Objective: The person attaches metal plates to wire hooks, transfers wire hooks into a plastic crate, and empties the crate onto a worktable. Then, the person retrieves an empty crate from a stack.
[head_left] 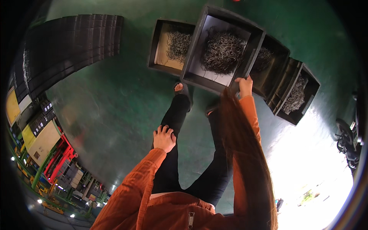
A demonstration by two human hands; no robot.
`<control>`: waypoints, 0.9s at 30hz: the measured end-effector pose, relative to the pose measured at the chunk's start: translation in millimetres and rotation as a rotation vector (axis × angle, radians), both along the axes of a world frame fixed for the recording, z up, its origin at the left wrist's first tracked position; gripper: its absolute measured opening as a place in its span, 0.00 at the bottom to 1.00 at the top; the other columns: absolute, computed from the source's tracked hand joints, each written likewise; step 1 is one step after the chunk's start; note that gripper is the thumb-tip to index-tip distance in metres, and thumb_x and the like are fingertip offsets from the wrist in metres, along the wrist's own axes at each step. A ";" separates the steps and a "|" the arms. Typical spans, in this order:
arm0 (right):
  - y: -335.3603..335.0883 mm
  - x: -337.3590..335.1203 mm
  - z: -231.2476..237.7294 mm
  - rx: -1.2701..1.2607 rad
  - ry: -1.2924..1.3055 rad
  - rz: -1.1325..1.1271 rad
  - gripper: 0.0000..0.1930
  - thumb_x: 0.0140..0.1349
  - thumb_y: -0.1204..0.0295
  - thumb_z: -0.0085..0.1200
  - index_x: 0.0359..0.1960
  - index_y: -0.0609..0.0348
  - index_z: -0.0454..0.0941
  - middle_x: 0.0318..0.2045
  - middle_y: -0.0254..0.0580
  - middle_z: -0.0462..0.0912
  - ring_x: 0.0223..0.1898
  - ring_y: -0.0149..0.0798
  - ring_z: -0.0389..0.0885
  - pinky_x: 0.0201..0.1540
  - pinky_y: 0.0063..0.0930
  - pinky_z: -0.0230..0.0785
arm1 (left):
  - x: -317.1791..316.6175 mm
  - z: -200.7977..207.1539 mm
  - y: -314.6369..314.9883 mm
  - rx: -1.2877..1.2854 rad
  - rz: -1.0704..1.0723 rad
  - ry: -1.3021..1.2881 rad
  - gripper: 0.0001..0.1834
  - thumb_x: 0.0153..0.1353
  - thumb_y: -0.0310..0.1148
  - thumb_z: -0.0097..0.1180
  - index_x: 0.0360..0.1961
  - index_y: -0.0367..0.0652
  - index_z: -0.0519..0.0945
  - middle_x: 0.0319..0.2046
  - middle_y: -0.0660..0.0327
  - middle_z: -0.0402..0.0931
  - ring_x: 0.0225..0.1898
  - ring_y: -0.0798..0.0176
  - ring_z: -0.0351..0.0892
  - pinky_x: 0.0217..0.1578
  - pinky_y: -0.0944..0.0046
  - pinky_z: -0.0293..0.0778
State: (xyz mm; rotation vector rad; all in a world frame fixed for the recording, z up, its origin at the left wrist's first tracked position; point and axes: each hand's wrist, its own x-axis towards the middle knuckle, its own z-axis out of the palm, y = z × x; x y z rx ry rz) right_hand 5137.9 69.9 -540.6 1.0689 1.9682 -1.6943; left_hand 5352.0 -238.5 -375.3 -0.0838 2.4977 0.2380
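Observation:
My left hand [165, 140] rests on the knee of my dark trousers, fingers a little spread and nothing in them. With my right hand [245, 85] I grip the near right corner of a black plastic crate [207, 86]. A tangled heap of small, curved grey metal-looking pieces [224, 51] lies on a pale liner inside it; their exact kind is too small to make out. This crate overlaps a second black crate [151, 50] on its left, which holds a similar heap [178, 46] on a tan liner.
To the right, more black crates [310, 97] hold similar pieces. Long stacks of dark crates [73, 46] stand at the far left. A red frame [61, 157] and shelving are at lower left, a motorcycle [347, 142] at far right. Bright light falls on the green floor [111, 107].

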 end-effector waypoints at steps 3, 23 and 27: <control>-5.6 0.7 34.5 0.089 0.086 0.051 0.23 0.33 0.82 0.46 0.38 0.67 0.74 0.25 0.42 0.79 0.28 0.34 0.75 0.35 0.25 0.68 | -2.3 7.6 -0.1 0.011 0.034 -0.009 0.10 0.46 0.33 0.50 0.32 0.47 0.77 0.41 0.63 0.72 0.48 0.55 0.67 0.41 0.53 0.66; -245.6 266.3 320.2 -0.174 -0.156 0.747 0.25 0.36 0.76 0.50 0.44 0.65 0.72 0.29 0.50 0.78 0.30 0.44 0.76 0.35 0.31 0.67 | 151.0 255.7 -220.5 0.860 1.380 -0.242 0.39 0.51 0.47 0.56 0.61 0.45 0.55 0.59 0.53 0.56 0.60 0.58 0.56 0.54 0.54 0.56; -384.6 279.5 375.3 0.049 0.021 1.073 0.33 0.39 0.70 0.53 0.52 0.69 0.64 0.45 0.59 0.73 0.47 0.53 0.71 0.50 0.33 0.62 | 245.8 246.0 -315.7 0.651 1.469 0.141 0.22 0.44 0.25 0.54 0.44 0.32 0.70 0.39 0.56 0.74 0.40 0.61 0.73 0.43 0.66 0.66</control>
